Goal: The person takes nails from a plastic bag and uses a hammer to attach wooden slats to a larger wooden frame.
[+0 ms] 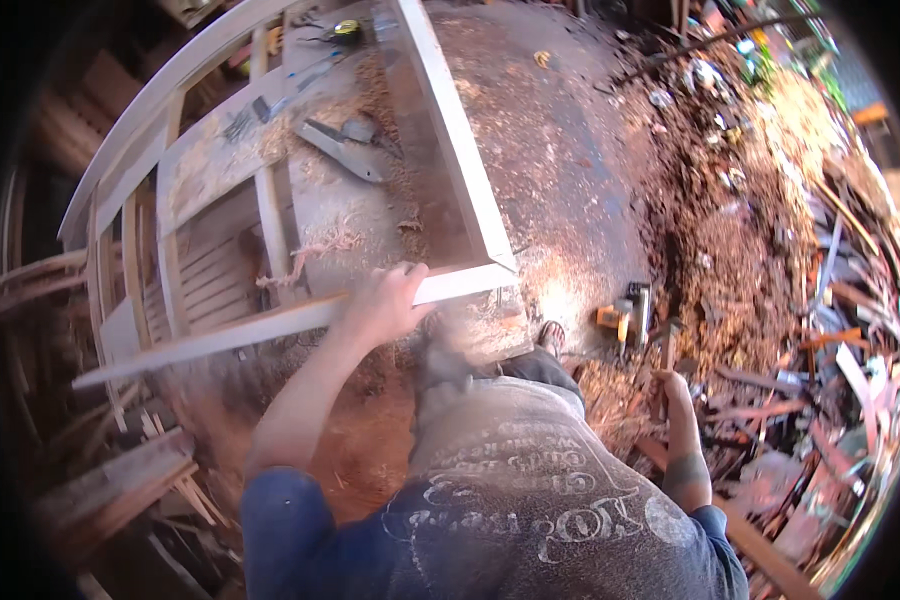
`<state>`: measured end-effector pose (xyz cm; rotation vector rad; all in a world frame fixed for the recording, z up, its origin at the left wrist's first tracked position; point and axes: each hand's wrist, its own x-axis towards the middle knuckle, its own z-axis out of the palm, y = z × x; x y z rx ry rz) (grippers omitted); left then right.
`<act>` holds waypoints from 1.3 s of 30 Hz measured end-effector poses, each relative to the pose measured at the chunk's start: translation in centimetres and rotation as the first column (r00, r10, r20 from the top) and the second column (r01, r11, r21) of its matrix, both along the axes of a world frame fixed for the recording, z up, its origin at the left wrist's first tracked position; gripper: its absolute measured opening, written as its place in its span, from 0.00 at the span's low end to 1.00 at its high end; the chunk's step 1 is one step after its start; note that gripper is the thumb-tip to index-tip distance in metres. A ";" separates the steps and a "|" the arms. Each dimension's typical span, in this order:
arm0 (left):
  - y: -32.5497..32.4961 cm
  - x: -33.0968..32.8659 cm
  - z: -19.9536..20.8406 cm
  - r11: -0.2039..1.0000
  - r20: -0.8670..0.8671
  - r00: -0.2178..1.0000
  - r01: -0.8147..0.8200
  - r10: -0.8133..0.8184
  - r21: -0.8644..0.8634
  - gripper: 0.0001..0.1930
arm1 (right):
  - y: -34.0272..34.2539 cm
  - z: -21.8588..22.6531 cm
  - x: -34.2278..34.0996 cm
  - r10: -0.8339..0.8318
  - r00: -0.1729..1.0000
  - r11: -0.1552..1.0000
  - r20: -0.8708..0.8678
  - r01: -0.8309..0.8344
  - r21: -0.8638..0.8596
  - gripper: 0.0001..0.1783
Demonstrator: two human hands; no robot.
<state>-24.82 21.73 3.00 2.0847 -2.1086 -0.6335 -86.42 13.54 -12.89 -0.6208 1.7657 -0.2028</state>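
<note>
My left hand is closed around a long white-painted wood strip, near its right end. That end meets another long white strip at a corner over the edge of the workbench. Off to the right, my right hand grips the handle of what looks like a hammer, its head pointing up and away from me. The hammer is well apart from the strips. Beyond my left hand, a grey elongated tool lies among shavings on the bench top.
A slatted wooden frame spans the left side. A yellow tape measure rests at the far end. On the ground near my foot sits a yellow-and-black power tool. Shavings and wood scraps cover the right.
</note>
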 end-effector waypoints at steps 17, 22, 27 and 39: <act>-4.5 -3.1 -1.5 0.888 0.065 0.905 0.426 -0.421 -0.173 0.40 | 10.7 2.3 13.5 -0.072 0.997 0.997 -0.011 0.072 -0.014 0.09; -4.8 -3.1 -0.6 0.911 -0.012 0.915 0.400 -0.403 -0.101 0.42 | 9.3 5.1 14.8 0.046 0.999 0.997 -0.017 -0.047 -0.062 0.09; -4.7 -2.9 -1.2 0.917 -0.065 0.918 0.384 -0.392 -0.110 0.42 | 9.0 5.1 14.3 0.018 0.999 1.000 0.039 -0.018 0.003 0.09; -5.4 -2.6 -1.0 0.927 -0.007 0.941 0.333 -0.339 -0.173 0.42 | 5.6 5.8 17.8 0.112 0.990 0.992 0.086 -0.116 0.042 0.10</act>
